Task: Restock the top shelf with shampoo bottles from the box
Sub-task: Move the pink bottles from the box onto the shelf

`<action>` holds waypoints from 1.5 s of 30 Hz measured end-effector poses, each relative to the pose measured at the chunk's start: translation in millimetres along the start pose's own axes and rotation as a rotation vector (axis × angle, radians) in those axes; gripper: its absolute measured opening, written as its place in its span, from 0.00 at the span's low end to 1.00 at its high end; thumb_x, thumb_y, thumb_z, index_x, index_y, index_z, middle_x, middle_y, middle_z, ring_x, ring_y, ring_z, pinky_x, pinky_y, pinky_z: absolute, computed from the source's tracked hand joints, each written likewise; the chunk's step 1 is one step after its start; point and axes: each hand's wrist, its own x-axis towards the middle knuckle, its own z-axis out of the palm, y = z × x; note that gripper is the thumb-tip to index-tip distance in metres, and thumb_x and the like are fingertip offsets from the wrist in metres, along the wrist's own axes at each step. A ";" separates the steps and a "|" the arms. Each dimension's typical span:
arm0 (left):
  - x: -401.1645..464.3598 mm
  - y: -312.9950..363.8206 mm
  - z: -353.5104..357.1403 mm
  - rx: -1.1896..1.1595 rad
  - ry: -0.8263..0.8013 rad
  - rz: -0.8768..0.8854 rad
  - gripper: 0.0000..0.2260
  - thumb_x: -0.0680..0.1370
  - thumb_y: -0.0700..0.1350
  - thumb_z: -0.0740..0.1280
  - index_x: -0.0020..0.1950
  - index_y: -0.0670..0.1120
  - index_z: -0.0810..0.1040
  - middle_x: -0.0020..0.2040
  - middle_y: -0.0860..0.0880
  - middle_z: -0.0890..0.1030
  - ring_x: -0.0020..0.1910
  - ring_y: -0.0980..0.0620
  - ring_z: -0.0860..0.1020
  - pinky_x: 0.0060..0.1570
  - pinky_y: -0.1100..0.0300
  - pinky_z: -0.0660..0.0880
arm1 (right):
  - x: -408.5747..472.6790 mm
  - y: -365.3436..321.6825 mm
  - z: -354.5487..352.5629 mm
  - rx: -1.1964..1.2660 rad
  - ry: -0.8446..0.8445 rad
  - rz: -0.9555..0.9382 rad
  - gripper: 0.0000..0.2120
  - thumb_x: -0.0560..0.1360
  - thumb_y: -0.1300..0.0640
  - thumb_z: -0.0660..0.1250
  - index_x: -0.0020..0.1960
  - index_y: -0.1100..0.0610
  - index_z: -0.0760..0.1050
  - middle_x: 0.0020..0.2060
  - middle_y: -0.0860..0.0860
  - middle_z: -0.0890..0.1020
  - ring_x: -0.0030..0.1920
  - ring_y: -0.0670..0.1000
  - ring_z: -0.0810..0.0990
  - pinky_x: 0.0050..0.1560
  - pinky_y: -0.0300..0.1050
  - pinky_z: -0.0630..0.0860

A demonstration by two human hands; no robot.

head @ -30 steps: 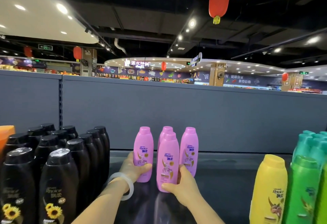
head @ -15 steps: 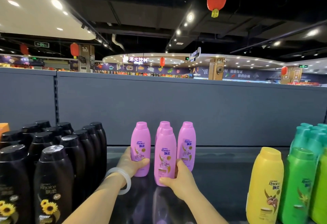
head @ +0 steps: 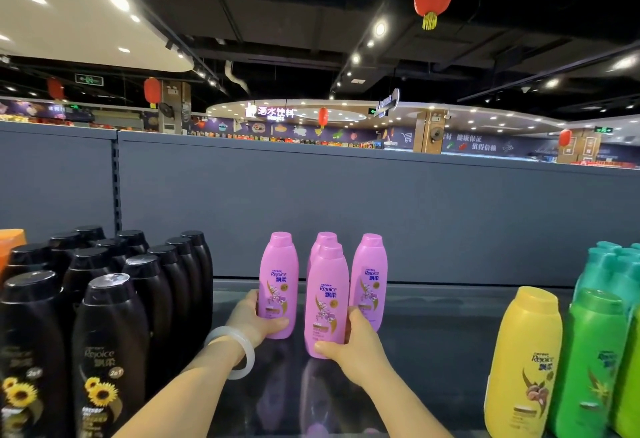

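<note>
While both hands [head: 356, 351] grip them, pink bottles [head: 326, 299] upright, caps up.

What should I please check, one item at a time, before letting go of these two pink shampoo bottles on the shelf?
1. Left hand grip on the left pink plastic shampoo bottle: ok.
2. Right hand grip on the front pink plastic shampoo bottle: ok.
3. Both bottles upright, labels forward: ok.
4. Bases resting flat on the dark glossy shelf: cannot tell.
5. Room beside the black bottles and the yellow bottle: ok.
</note>
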 end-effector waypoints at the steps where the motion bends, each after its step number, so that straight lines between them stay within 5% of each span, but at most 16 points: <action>1: -0.2 0.4 -0.1 0.003 -0.001 -0.002 0.19 0.68 0.33 0.73 0.54 0.45 0.72 0.50 0.46 0.79 0.49 0.48 0.77 0.52 0.56 0.74 | 0.1 0.5 0.0 0.003 0.000 0.000 0.24 0.69 0.60 0.74 0.57 0.48 0.65 0.52 0.44 0.76 0.50 0.43 0.75 0.59 0.45 0.75; 6: -5.9 2.7 1.1 0.010 0.046 -0.040 0.24 0.67 0.33 0.74 0.58 0.43 0.70 0.50 0.46 0.78 0.50 0.48 0.77 0.56 0.52 0.74 | 1.8 3.5 1.6 0.008 0.019 -0.011 0.23 0.68 0.60 0.74 0.56 0.49 0.66 0.51 0.44 0.76 0.48 0.42 0.76 0.57 0.43 0.76; 11: -18.4 13.9 7.7 0.060 0.110 -0.157 0.29 0.66 0.34 0.75 0.63 0.44 0.66 0.56 0.45 0.77 0.57 0.45 0.76 0.63 0.49 0.71 | -1.4 2.6 1.7 0.032 0.041 -0.061 0.31 0.62 0.54 0.79 0.58 0.50 0.64 0.53 0.46 0.78 0.47 0.41 0.78 0.38 0.32 0.76; 15: -40.6 23.4 10.7 0.151 0.190 -0.160 0.28 0.69 0.38 0.72 0.64 0.44 0.64 0.59 0.44 0.75 0.55 0.47 0.75 0.58 0.57 0.71 | -10.1 -9.6 -0.4 0.122 0.325 -0.165 0.38 0.62 0.48 0.78 0.66 0.55 0.65 0.59 0.48 0.72 0.61 0.50 0.73 0.60 0.52 0.75; 20: -87.4 25.0 5.0 0.146 0.245 0.086 0.21 0.72 0.40 0.71 0.62 0.48 0.69 0.49 0.60 0.73 0.47 0.60 0.72 0.47 0.71 0.68 | -28.0 -32.0 -9.0 0.122 0.543 -0.491 0.19 0.69 0.55 0.74 0.57 0.58 0.72 0.50 0.45 0.72 0.55 0.54 0.75 0.57 0.53 0.74; 23: -125.8 20.7 -4.4 0.194 0.275 0.229 0.16 0.72 0.42 0.71 0.56 0.51 0.72 0.50 0.59 0.75 0.51 0.59 0.74 0.51 0.70 0.68 | -42.2 -45.4 -1.4 -0.008 0.412 -0.614 0.13 0.71 0.59 0.72 0.52 0.59 0.74 0.48 0.48 0.73 0.51 0.53 0.75 0.51 0.39 0.71; 27: -172.7 7.4 -35.1 0.471 0.334 0.363 0.19 0.73 0.45 0.70 0.64 0.47 0.72 0.60 0.51 0.75 0.59 0.54 0.73 0.57 0.69 0.65 | -80.1 -61.2 33.3 -0.279 0.119 -0.704 0.13 0.71 0.58 0.71 0.53 0.59 0.75 0.48 0.48 0.73 0.51 0.51 0.74 0.53 0.42 0.70; 32: -252.1 -33.3 -120.3 0.907 0.414 0.393 0.17 0.75 0.46 0.64 0.63 0.45 0.71 0.60 0.46 0.75 0.60 0.45 0.71 0.57 0.52 0.70 | -157.5 -86.8 120.3 -0.409 -0.081 -0.886 0.14 0.69 0.62 0.72 0.53 0.60 0.77 0.50 0.53 0.78 0.54 0.55 0.75 0.54 0.40 0.66; 38: -383.8 -128.7 -266.1 1.262 0.330 -0.156 0.23 0.76 0.50 0.64 0.68 0.45 0.63 0.65 0.46 0.68 0.63 0.44 0.67 0.58 0.52 0.69 | -277.8 -107.0 291.9 -0.563 -0.540 -0.963 0.19 0.74 0.50 0.66 0.63 0.54 0.69 0.60 0.50 0.72 0.61 0.53 0.69 0.60 0.46 0.67; 45: -542.5 -228.4 -391.7 1.235 0.351 -0.685 0.22 0.74 0.48 0.64 0.66 0.45 0.64 0.64 0.45 0.68 0.63 0.44 0.67 0.58 0.52 0.69 | -405.5 -98.3 468.8 -0.792 -0.963 -0.853 0.24 0.76 0.52 0.64 0.68 0.57 0.62 0.67 0.56 0.66 0.68 0.58 0.63 0.64 0.53 0.66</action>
